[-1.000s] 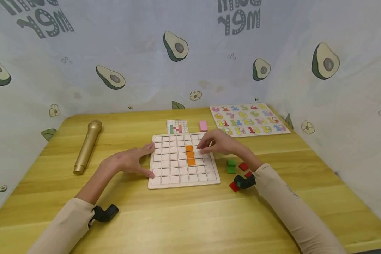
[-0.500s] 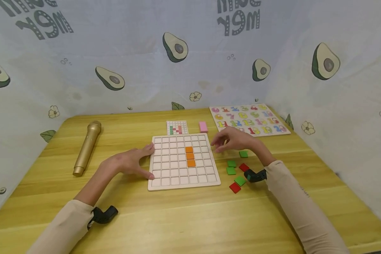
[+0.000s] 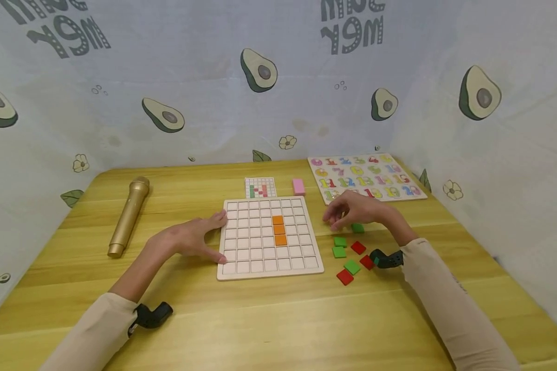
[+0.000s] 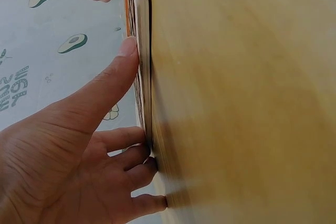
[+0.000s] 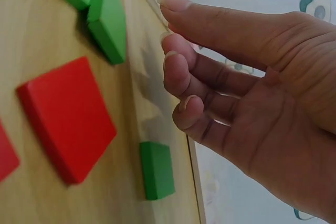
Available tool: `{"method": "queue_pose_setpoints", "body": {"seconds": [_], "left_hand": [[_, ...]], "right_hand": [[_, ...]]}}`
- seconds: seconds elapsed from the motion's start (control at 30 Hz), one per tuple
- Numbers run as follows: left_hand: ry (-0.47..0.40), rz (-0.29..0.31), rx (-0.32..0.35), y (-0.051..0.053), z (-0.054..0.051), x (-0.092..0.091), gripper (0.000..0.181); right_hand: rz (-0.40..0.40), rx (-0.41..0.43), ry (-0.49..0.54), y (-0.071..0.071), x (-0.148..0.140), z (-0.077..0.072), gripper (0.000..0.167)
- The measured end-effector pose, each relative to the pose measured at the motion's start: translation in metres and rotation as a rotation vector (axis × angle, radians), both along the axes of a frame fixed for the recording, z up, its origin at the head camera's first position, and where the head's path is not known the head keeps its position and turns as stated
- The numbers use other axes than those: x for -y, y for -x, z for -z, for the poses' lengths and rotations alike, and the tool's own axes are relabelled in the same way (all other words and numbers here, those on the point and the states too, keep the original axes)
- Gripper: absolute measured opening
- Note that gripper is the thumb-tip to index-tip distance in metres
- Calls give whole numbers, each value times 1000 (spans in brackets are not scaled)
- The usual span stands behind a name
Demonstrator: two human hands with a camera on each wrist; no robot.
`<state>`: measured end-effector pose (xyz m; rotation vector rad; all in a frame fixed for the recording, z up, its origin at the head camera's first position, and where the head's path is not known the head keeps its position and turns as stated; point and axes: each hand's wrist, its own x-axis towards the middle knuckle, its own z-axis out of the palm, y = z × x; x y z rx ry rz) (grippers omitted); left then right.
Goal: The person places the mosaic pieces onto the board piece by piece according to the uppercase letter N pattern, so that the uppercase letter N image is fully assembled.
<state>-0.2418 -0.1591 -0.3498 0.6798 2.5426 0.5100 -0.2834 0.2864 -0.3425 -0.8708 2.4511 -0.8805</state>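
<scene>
A pale wooden grid board (image 3: 243, 253) lies flat on the table, with several orange square tiles (image 3: 279, 230) in one column of its cells. My left hand (image 3: 190, 238) rests at the board's left edge, thumb and fingers spread apart; in the left wrist view the thumb (image 4: 107, 87) touches the board. To the right of the board, my right hand (image 3: 355, 210) hovers with loosely bent fingers and holds nothing. Below and near it lie loose green tiles (image 3: 339, 252) and red tiles (image 3: 345, 277). The right wrist view shows a red tile (image 5: 68, 119) and a green tile (image 5: 157, 170) close by.
A small printed pattern card (image 3: 260, 187) and a pink block (image 3: 298, 186) lie behind the board. At the back right is a number puzzle board (image 3: 366, 178). A gold microphone (image 3: 129, 216) lies on the left. Patterned cloth hangs behind the wooden table (image 3: 260, 324).
My right hand has moved right, from over the board to above the table beside the loose tiles, uncovering several of them. My left hand stays at the board's edge. The orange tiles look unchanged.
</scene>
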Motion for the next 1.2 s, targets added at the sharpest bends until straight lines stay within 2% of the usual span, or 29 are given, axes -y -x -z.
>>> {"method": "queue_pose_setpoints", "body": {"seconds": [0.13, 0.37, 0.53, 0.77, 1.03, 1.2], "left_hand": [[-7, 2, -4, -1, -1, 0, 116], [-10, 2, -2, 0, -1, -1, 116], [10, -1, -8, 0, -1, -2, 117], [8, -4, -9, 0, -1, 0, 116], [1, -2, -15, 0, -2, 1, 115], [-9, 2, -14, 0, 0, 1, 115]], "right_hand": [[6, 18, 12, -1, -5, 2, 18], [-36, 1, 71, -5, -21, 11, 16], [-33, -9, 93, -11, -34, 16, 16], [-81, -49, 101, -18, -48, 15, 17], [-128, -45, 77, -20, -53, 13, 24], [-167, -70, 67, -22, -53, 11, 24]]}}
